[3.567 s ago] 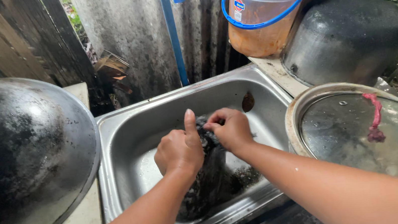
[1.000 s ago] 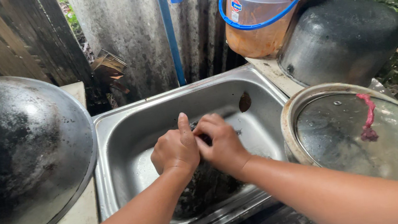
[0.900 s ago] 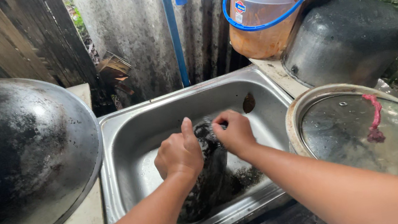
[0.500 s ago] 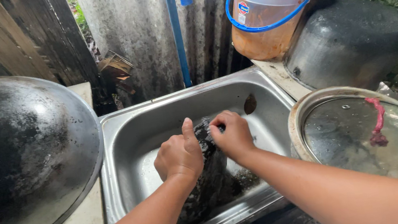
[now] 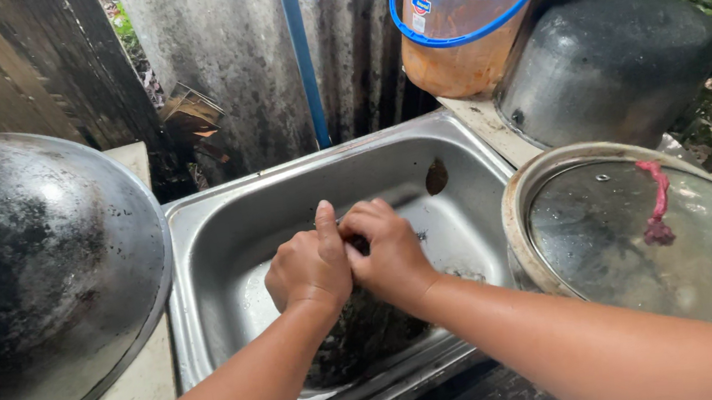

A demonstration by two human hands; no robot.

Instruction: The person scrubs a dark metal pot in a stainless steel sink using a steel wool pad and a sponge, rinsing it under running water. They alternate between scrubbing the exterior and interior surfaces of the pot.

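Note:
Both my hands meet over a steel sink. My left hand and my right hand press together around a small dark object, of which only a sliver shows between the fingers. Below the hands a dark wet mass lies on the sink bottom. The left thumb points up. What the dark object is cannot be made out.
A large blackened wok rests upturned at the left. At the right lies a metal lid with a red cord, behind it an upturned pot and a clear bucket with a blue lid. A blue pipe runs up the wall.
My hands have closed together, and they now hide most of the dark object that showed between them half a second ago.

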